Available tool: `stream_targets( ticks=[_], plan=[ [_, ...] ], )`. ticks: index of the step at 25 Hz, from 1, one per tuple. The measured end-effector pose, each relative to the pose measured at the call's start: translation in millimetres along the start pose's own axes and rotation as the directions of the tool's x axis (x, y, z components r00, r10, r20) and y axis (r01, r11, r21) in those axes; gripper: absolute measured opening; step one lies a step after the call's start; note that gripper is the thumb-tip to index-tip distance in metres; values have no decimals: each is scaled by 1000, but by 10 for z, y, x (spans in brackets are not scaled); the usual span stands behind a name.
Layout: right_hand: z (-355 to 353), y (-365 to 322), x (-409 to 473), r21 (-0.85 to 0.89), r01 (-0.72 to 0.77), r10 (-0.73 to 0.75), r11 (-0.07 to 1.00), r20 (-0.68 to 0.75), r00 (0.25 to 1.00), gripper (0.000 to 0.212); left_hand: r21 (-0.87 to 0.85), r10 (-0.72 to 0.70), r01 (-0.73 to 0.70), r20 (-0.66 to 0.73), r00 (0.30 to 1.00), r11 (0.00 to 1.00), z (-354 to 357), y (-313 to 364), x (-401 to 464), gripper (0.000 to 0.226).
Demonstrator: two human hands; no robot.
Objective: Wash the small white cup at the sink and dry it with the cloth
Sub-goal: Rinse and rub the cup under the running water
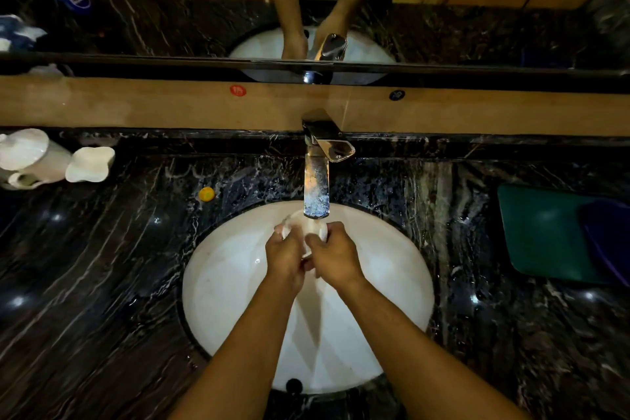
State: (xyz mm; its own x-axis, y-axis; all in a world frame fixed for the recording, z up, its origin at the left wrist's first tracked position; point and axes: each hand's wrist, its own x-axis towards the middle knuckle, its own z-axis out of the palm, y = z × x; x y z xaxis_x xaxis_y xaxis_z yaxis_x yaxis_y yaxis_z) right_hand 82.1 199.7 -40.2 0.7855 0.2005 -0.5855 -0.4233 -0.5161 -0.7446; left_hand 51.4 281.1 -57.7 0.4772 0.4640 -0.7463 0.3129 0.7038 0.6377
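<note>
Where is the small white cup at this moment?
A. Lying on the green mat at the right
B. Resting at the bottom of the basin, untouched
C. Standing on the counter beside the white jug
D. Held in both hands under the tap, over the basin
D: the small white cup sits between the left hand and the right hand, just below the tap spout, above the white basin.

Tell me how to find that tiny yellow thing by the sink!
Start at the big white sink basin set in the dark marble counter. Look just past the basin's far-left edge, left of the shiny tap, and there sits the little yellow thing. It is the only bright yellow spot on the dark stone; the nearby dishes further left are white and much bigger.
</note>
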Motion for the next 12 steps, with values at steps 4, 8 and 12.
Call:
stream_targets(
  ticks=[4,8,12],
  plan=[
    [-142,21,155,-484,17,-35,875,-29,999,51,189,60,-71,62,996,979,-70,70,-74,31],
    [-117,-45,217,-618,218,-140,755,172,975,41,458,127,-199,182,975,867,-243,168,-71,40],
    [-141,-29,234,-518,300,-233,801,190,954,29,499,248,-283,137,959,819,-321,190,-19,33]
  ],
)
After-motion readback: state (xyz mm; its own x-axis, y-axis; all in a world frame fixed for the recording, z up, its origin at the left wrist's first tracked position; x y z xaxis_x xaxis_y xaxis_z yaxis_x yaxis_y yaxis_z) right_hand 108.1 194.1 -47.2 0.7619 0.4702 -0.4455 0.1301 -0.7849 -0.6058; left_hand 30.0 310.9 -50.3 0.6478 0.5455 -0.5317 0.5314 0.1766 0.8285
